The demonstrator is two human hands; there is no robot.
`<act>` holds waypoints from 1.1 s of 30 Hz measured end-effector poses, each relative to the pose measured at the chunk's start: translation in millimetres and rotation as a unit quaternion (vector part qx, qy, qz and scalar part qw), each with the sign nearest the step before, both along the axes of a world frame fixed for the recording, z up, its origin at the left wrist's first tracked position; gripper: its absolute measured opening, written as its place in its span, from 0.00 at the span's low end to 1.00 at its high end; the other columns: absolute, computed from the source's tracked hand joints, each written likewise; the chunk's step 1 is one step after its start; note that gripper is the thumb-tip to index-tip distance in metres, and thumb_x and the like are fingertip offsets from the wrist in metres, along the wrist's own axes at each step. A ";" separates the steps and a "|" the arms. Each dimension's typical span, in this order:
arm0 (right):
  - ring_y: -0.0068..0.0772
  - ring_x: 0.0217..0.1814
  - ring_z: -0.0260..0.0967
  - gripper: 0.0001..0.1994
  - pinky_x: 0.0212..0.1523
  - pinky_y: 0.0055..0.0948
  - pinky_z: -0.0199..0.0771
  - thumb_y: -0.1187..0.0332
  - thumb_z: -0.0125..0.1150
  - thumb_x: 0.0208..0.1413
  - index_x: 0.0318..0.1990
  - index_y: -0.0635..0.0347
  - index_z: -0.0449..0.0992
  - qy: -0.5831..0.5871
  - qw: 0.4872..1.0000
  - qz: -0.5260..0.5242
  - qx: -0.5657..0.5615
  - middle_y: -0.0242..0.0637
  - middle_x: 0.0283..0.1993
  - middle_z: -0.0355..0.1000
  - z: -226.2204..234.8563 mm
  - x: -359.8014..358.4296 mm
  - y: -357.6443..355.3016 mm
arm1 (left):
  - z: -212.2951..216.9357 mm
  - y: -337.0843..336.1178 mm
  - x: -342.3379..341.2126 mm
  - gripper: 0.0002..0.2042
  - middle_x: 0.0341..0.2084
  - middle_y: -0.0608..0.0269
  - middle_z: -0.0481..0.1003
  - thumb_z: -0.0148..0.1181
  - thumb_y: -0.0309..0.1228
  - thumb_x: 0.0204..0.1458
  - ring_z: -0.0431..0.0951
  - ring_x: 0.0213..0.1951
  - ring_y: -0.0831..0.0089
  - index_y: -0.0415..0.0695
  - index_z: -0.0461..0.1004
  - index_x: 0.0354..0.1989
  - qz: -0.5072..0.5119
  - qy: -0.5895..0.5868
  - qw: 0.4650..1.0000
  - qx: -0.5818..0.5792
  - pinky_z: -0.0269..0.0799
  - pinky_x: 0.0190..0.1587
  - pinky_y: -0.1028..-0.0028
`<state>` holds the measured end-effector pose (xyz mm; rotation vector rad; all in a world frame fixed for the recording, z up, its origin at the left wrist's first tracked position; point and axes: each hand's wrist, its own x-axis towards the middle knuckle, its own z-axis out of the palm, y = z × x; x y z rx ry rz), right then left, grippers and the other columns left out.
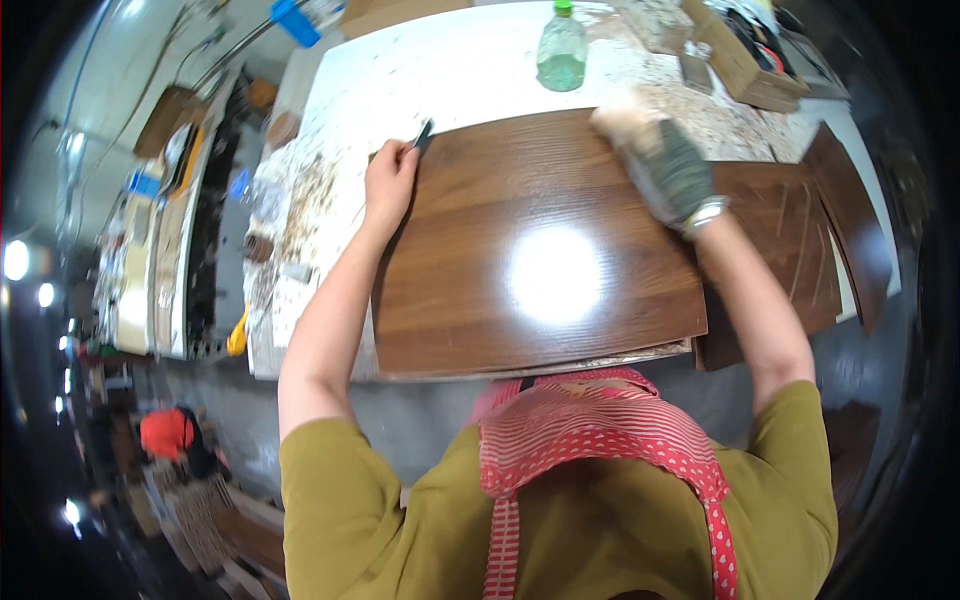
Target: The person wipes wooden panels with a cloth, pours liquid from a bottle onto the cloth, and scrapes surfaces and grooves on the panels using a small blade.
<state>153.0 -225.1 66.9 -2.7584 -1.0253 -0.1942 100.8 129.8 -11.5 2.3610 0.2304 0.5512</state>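
Note:
A wide brown wood-grain panel [480,200] lies in front of me on the worktable, with a bright light reflection on its surface. My left hand [390,180] is bare and closed at the panel's left far corner. From its fingers a slim dark tool [424,132] sticks out; its exact kind is unclear. My right hand [665,170], in a grey-green glove, rests over the panel's far right corner. Its fingertips are smeared by motion, so whether they hold anything is hidden.
A green-capped bottle [562,55] with greenish liquid stands beyond the panel. More brown panels [770,230] lie at the right. A cardboard box [750,70] of tools sits at the far right. Brown smudges and crumbs cover the white tabletop [400,75]. A yellow-handled item [238,332] hangs at the left edge.

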 end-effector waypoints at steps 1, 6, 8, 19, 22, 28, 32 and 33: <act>0.36 0.41 0.71 0.14 0.44 0.29 0.71 0.70 0.36 0.61 0.49 0.57 0.69 -0.195 0.965 0.110 0.138 0.40 0.43 0.71 -46.1 -3.9 18.6 | -5.3 6.2 2.4 0.08 0.22 0.58 0.71 0.55 0.31 0.53 0.68 0.26 0.71 0.37 0.70 0.31 -0.006 -0.013 0.999 -0.053 0.65 0.32 0.74; 0.22 0.39 0.71 0.16 0.43 0.25 0.71 0.66 0.57 0.53 0.49 0.61 0.72 0.437 0.876 0.018 0.206 0.33 0.46 0.73 -65.2 -126.7 124.0 | -3.8 18.5 -12.6 0.06 0.21 0.73 0.65 0.53 0.29 0.56 0.60 0.24 0.86 0.38 0.68 0.32 -0.029 -0.030 0.965 -0.259 0.57 0.27 0.83; 0.20 0.35 0.70 0.13 0.37 0.21 0.75 0.66 0.46 0.59 0.46 0.62 0.70 0.609 0.610 0.007 0.507 0.35 0.40 0.70 -116.5 -39.8 90.4 | 4.3 7.8 -12.3 0.06 0.22 0.74 0.64 0.52 0.29 0.57 0.59 0.25 0.86 0.39 0.67 0.33 -0.052 -0.017 0.957 -0.283 0.57 0.28 0.84; 0.28 0.34 0.71 0.12 0.38 0.29 0.73 0.62 0.45 0.60 0.40 0.57 0.73 0.270 0.869 -0.101 0.402 0.38 0.32 0.73 -55.2 11.7 118.3 | -4.9 26.5 -10.5 0.06 0.24 0.72 0.66 0.51 0.30 0.58 0.60 0.26 0.86 0.40 0.66 0.36 -0.042 -0.087 0.884 -0.458 0.56 0.27 0.84; 0.30 0.32 0.69 0.16 0.36 0.29 0.71 0.58 0.37 0.63 0.40 0.57 0.70 0.004 0.978 -0.143 0.151 0.37 0.30 0.70 -23.1 46.1 79.6 | -6.0 16.6 -2.7 0.04 0.21 0.75 0.66 0.51 0.30 0.58 0.60 0.22 0.87 0.43 0.67 0.35 -0.039 -0.098 0.874 -0.473 0.56 0.25 0.85; 0.39 0.34 0.73 0.21 0.37 0.35 0.72 0.54 0.41 0.58 0.39 0.63 0.73 0.097 0.914 -0.130 0.371 0.44 0.33 0.75 -98.0 11.1 177.6 | -16.1 23.8 4.1 0.05 0.20 0.75 0.64 0.53 0.31 0.56 0.60 0.22 0.86 0.44 0.67 0.34 -0.034 -0.115 0.893 -0.433 0.54 0.22 0.83; 0.47 0.44 0.70 0.15 0.42 0.40 0.69 0.62 0.50 0.53 0.44 0.62 0.71 -0.053 0.960 -0.177 0.212 0.52 0.41 0.71 -38.7 40.4 90.9 | -11.1 19.0 -3.6 0.05 0.21 0.75 0.62 0.51 0.29 0.57 0.57 0.23 0.87 0.42 0.66 0.36 -0.046 -0.100 0.873 -0.476 0.53 0.24 0.83; 0.47 0.41 0.70 0.16 0.42 0.40 0.69 0.60 0.48 0.55 0.44 0.62 0.71 -0.064 0.966 -0.225 0.106 0.53 0.39 0.71 -39.6 45.1 54.5 | -5.3 14.7 -5.0 0.05 0.23 0.75 0.62 0.51 0.29 0.58 0.57 0.24 0.87 0.42 0.66 0.35 -0.044 -0.094 0.876 -0.471 0.53 0.25 0.83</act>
